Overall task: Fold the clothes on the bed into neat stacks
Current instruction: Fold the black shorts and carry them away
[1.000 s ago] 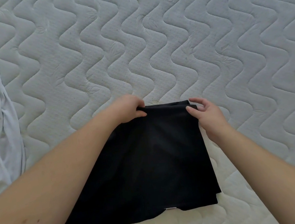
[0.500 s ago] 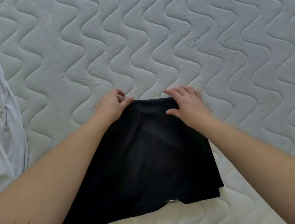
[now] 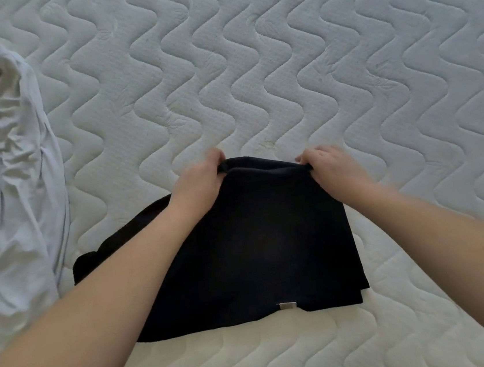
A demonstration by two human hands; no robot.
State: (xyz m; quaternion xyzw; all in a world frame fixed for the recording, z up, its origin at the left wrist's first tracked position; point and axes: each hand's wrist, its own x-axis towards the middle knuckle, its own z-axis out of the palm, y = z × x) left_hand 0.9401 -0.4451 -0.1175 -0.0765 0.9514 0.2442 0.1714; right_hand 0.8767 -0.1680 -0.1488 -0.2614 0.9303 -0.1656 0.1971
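A black garment [image 3: 257, 248] lies partly folded on the quilted mattress [image 3: 282, 73], right in front of me. A small pale tag shows at its near edge. My left hand [image 3: 201, 185] grips the garment's far left corner. My right hand [image 3: 332, 170] grips the far right corner. Between the two hands the far edge is lifted a little off the mattress and shows two layers. My left forearm hides part of the garment's left side.
A crumpled white garment [image 3: 8, 179] with a bit of black print lies at the left edge of the view. The wavy-stitched mattress surface stretches away behind and to the right of the black garment.
Half a second ago both hands lay flatter on the garment's far edge. Now their fingers are curled around the far corners and the edge is raised.
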